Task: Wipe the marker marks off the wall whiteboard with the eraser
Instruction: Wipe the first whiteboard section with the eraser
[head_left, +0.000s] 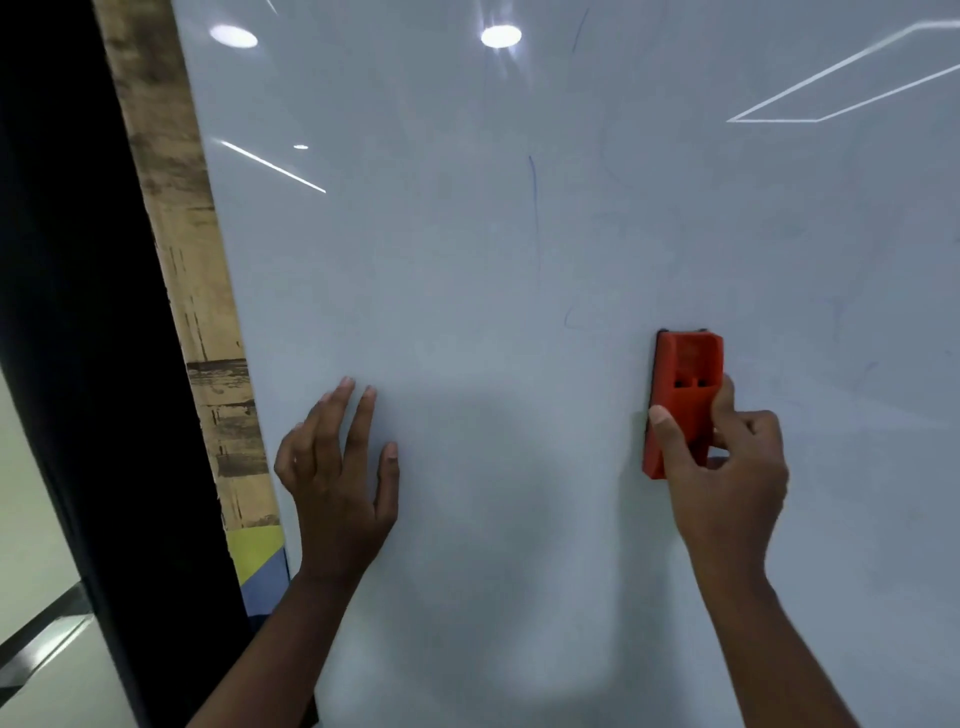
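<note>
- The red plastic block eraser (684, 395) stands upright with its dark felt face against the glossy white wall whiteboard (467, 260), in the board's lower right part.
- The right hand (727, 467) grips the eraser's lower half: the thumb lies along its left edge, and the curled fingers (724, 400) wrap its right edge and back, clamped on it.
- Faint blue marker marks (534, 208) remain above and to the left of the eraser: a thin vertical stroke, plus paler smudged lines just above the eraser and to its right.
- The left hand (337, 467) is well left of the eraser, holding nothing, its fingers (363, 415) straight and spread apart; whether the tips touch the board I cannot tell.
- Far left of the eraser, a worn wood-patterned strip (176, 234) borders the board, with a black frame (67, 312) beyond it.
</note>
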